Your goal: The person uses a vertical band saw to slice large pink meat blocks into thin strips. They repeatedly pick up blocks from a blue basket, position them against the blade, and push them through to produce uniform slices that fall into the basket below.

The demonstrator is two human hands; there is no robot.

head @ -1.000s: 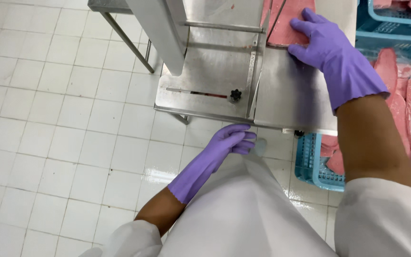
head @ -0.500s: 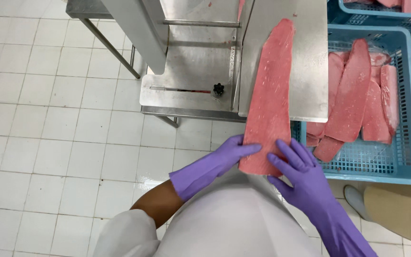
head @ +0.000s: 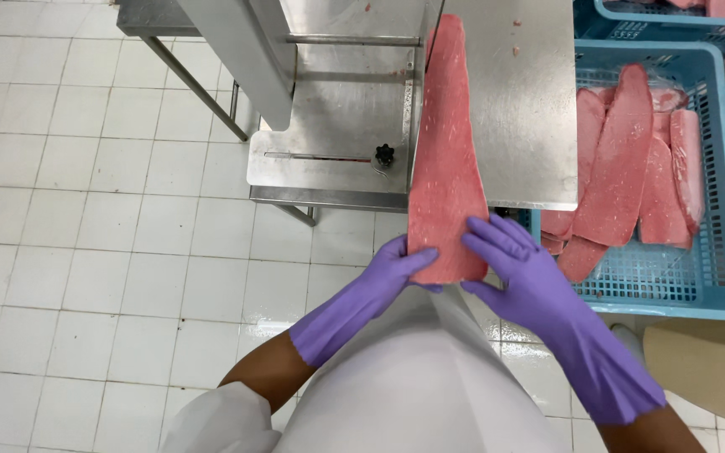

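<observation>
A long pink slab of raw fish lies lengthwise on the steel table, its near end hanging over the table's front edge. Both hands wear purple gloves. My left hand grips the slab's near left corner from below and the side. My right hand holds the near right corner with fingers spread on its top. A white apron covers my body below the hands.
A blue plastic crate with several pink fish slabs stands right of the table. A second blue crate sits behind it. A steel machine column and a lower steel shelf with a black knob stand left. White floor tiles lie to the left.
The fish slab has been drawn along the table toward me. My left hand came up from beside my apron, my right hand came back from the far end; both now hold its near end.
</observation>
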